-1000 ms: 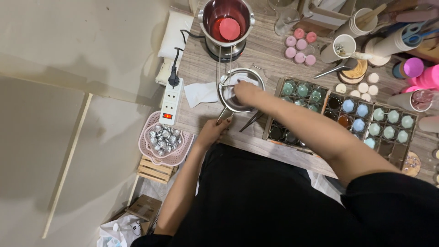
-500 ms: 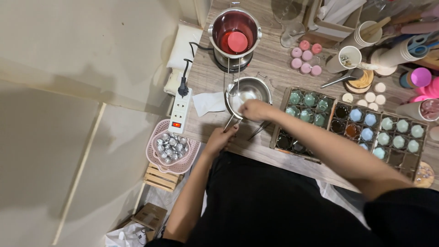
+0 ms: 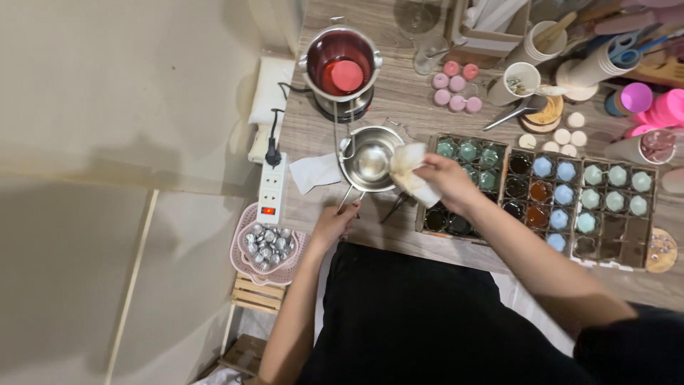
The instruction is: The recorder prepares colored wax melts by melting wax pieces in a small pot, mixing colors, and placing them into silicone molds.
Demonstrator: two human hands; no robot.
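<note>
A small steel pouring pot [image 3: 370, 158] stands on the wooden table [image 3: 399, 114]. My left hand [image 3: 335, 222] grips its handle at the table's front edge. My right hand [image 3: 445, 182] holds a crumpled white tissue [image 3: 409, 171] against the pot's right rim. Just right of the pot lies a cardboard tray [image 3: 467, 189] of small green and dark candles in cups.
A larger pot [image 3: 340, 65] with red liquid sits on a hotplate behind. A second tray [image 3: 588, 203] holds blue and green candles. A power strip [image 3: 271, 189], a pink basket [image 3: 265, 246] of foil cups, a white napkin [image 3: 313, 172], pink candles [image 3: 454, 85] and cups of tools surround them.
My right hand with the tissue has drawn out of the pot's inside to its right rim. The view has shifted, and my left hand stays on the handle.
</note>
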